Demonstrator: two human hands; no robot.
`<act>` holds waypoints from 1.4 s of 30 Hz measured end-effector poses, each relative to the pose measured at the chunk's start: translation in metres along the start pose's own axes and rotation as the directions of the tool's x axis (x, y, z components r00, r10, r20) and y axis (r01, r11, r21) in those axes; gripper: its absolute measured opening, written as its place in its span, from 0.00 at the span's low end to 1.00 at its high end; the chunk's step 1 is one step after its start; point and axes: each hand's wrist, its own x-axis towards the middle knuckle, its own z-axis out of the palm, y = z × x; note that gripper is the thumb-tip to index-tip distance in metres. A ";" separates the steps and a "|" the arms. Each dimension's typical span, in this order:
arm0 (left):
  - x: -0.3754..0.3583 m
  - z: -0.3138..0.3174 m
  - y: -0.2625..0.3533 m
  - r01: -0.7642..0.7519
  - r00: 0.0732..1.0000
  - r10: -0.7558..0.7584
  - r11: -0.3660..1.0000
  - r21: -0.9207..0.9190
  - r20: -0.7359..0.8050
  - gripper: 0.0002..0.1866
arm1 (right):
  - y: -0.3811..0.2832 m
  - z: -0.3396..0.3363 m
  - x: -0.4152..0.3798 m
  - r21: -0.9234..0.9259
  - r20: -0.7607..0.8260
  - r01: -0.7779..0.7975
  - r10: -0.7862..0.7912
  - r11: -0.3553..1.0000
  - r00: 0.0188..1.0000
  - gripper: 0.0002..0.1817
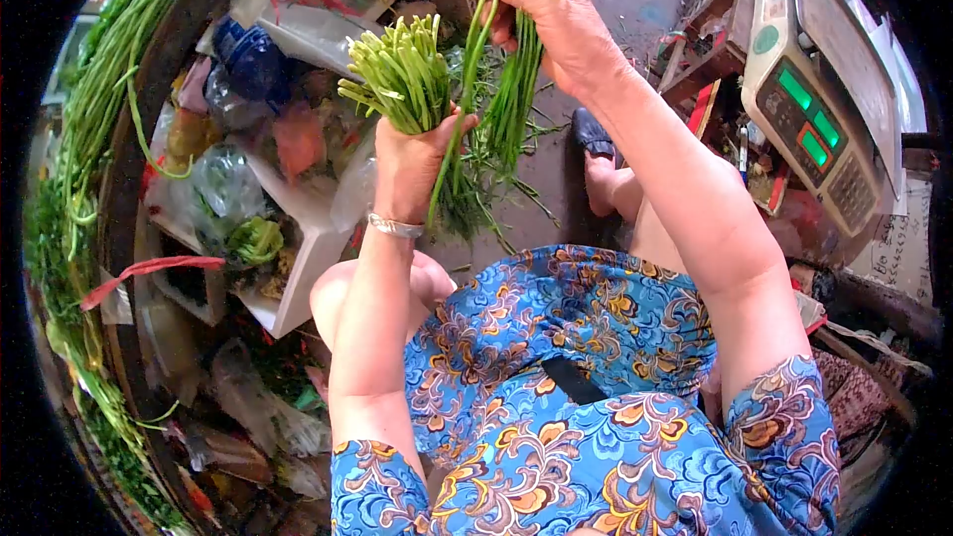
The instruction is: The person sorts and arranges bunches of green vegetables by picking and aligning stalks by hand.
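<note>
My left hand (422, 144) is closed around a thick bunch of green vegetable stems (402, 74), their pale cut ends pointing up. Farther forward and to the right, my right hand (556, 25) grips a thinner bunch of long green stems (516, 89) near the cut ends. Those stems hang down, with fine feathery leaves (467, 203) at their lower ends. One or two longer stalks (467, 99) slant from the right fingertips down past the left thumb. My right fingers are partly hidden behind the stems.
Long greens (109, 89) lie along the curved dark ledge on the left. Below are white foam boxes (298, 258), plastic bags (228, 179) and a red strip (149, 273). On the right stands a scale (809, 119) with lit green digits, beside a wooden crate (710, 50).
</note>
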 end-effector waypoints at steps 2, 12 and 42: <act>-0.004 -0.001 0.014 0.017 0.999 -0.022 0.993 0.119 0.040 0.05 | 0.000 -0.006 0.003 -0.014 -0.045 0.011 -0.012 1.000 0.999 0.10; -0.021 -0.018 0.003 0.059 0.995 -0.065 0.996 0.073 0.076 0.08 | -0.029 -0.072 0.025 0.072 -0.343 0.056 -0.028 0.996 0.939 0.07; -0.016 -0.035 0.012 0.277 0.891 -0.116 0.905 -0.323 0.440 0.37 | 0.010 0.012 -0.013 -0.259 0.191 -0.223 0.276 0.940 0.942 0.15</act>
